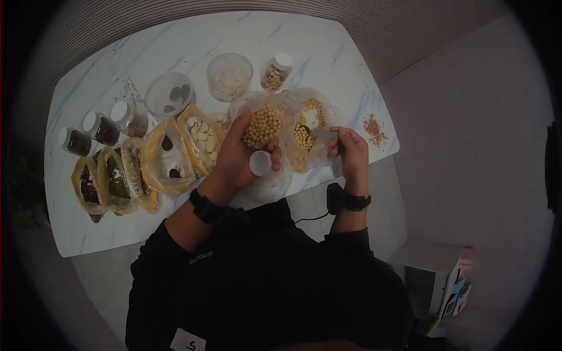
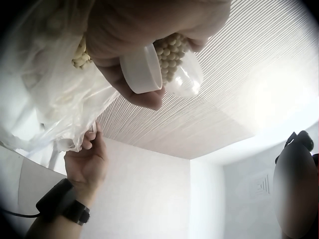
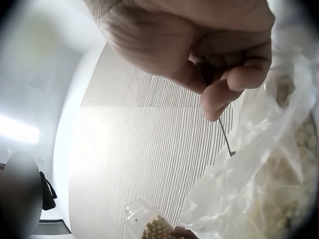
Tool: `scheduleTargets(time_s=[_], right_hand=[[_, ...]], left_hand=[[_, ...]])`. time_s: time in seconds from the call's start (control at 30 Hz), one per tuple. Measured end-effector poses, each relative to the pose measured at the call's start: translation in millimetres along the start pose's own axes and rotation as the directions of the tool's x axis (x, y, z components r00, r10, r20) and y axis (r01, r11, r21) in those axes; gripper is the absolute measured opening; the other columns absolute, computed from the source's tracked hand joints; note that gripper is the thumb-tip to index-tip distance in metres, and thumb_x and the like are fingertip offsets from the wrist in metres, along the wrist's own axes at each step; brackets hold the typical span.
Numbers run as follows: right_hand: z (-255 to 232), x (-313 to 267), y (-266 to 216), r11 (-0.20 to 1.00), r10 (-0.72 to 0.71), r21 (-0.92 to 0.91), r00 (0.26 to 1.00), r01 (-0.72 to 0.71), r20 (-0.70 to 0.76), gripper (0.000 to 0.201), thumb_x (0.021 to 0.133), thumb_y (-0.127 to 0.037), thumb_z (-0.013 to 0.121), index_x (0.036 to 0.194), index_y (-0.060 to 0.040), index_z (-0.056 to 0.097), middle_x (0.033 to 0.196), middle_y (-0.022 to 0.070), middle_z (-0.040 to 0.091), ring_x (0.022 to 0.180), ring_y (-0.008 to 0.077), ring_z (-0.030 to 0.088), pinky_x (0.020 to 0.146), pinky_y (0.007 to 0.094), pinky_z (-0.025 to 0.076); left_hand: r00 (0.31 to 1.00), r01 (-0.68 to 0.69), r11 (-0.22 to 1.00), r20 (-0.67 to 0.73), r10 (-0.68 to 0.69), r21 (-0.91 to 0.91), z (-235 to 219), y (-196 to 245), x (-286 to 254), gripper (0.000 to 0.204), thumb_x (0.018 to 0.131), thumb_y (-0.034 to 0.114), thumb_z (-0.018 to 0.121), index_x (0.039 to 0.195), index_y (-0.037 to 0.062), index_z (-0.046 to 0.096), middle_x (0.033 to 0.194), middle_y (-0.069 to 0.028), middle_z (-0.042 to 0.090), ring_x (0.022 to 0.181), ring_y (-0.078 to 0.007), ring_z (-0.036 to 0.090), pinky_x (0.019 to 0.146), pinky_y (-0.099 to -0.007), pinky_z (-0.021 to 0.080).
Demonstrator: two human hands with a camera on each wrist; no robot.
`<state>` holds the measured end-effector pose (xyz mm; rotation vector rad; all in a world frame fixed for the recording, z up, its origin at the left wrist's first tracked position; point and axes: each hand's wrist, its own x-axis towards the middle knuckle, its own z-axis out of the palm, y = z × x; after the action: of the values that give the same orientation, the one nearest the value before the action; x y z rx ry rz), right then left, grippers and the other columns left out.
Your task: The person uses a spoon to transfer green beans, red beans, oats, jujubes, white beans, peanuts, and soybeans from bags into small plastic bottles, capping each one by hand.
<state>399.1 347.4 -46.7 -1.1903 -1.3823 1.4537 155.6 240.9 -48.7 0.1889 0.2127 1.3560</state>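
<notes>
My left hand (image 1: 233, 162) grips a clear jar (image 1: 263, 126) of round yellow beans and keeps a white lid (image 1: 260, 163) in its lower fingers. In the left wrist view the lid (image 2: 141, 69) sits beside the jar (image 2: 185, 79). My right hand (image 1: 353, 155) pinches the handle of a metal spoon (image 1: 322, 134); its bowl is over an open clear plastic bag (image 1: 331, 114) holding similar yellow beans (image 1: 303, 140). The right wrist view shows the thin spoon (image 3: 225, 135) between thumb and fingers, with the bag (image 3: 219, 199) below.
Yellow-edged bags hold white beans (image 1: 202, 136), dark red pieces (image 1: 167, 143), green beans (image 1: 119, 182) and others. Behind them stand lidded jars (image 1: 130, 119), two clear round tubs (image 1: 229, 76) and a filled jar (image 1: 276, 72). Reddish bits (image 1: 374, 130) lie scattered near the table's right edge.
</notes>
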Motion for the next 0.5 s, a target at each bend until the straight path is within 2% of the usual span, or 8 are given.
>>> scheduleTargets(time_s=[0.03,0.07,0.13,0.33,0.5], right_hand=[[-3.3,2.2,2.7,0.996,0.021,0.083,1.0,-0.02,-0.008,0.027,0.098,-0.019,0.054,0.107,0.0027,0.066,0.071,0.0059,0.065,0.056,0.0077,0.053,0.055,0.0209,0.041],[-7.1,4.1,5.3,0.996,0.022,0.083,1.0,-0.021,-0.007,0.027,0.098,-0.019,0.054,0.107,0.0027,0.066,0.071,0.0059,0.065,0.056,0.0077,0.053,0.055,0.0209,0.041],[-12.9,6.0,5.8,0.975,-0.025,0.22,1.0,0.025,-0.003,0.029,0.097,-0.02,0.054,0.107,0.0046,0.065,0.072,0.0076,0.066,0.056,0.0094,0.054,0.055,0.0221,0.042],[-6.9,-4.8,-25.9,0.909,-0.164,0.382,0.986,0.164,-0.035,0.029,0.098,-0.018,0.051,0.111,0.0061,0.062,0.075,0.0095,0.066,0.057,0.0123,0.056,0.056,0.0247,0.045],[20.7,-18.1,-56.4,0.848,-0.27,0.469,0.963,0.245,-0.014,0.03,0.1,-0.018,0.049,0.112,0.0064,0.061,0.077,0.0106,0.067,0.059,0.0133,0.057,0.058,0.0248,0.045]], left_hand=[[1.0,-0.002,1.0,-0.018,0.002,-0.001,0.2,0.5,-0.1,0.05,0.096,0.056,0.042,0.108,0.0082,0.054,0.072,-0.0095,0.057,0.063,-0.0252,0.062,0.055,-0.0381,0.053],[1.0,-0.002,1.0,-0.019,0.002,0.0,-0.7,0.4,-0.1,0.05,0.096,0.056,0.042,0.108,0.0082,0.054,0.072,-0.0095,0.057,0.063,-0.0252,0.062,0.055,-0.0381,0.053],[1.0,0.0,1.0,-0.023,0.0,0.015,-2.4,-0.3,0.8,0.05,0.096,0.056,0.043,0.108,0.0082,0.054,0.071,-0.0094,0.057,0.063,-0.0253,0.062,0.055,-0.0382,0.053],[0.999,0.01,1.0,-0.047,-0.009,0.023,0.0,-0.4,0.3,0.047,0.097,0.053,0.043,0.106,0.0085,0.055,0.07,-0.0091,0.057,0.061,-0.0257,0.061,0.055,-0.0385,0.052],[0.998,0.035,0.998,-0.054,-0.032,0.043,-1.8,-2.4,0.9,0.044,0.098,0.052,0.042,0.105,0.0098,0.054,0.07,-0.0086,0.056,0.06,-0.0259,0.061,0.055,-0.0387,0.052]])
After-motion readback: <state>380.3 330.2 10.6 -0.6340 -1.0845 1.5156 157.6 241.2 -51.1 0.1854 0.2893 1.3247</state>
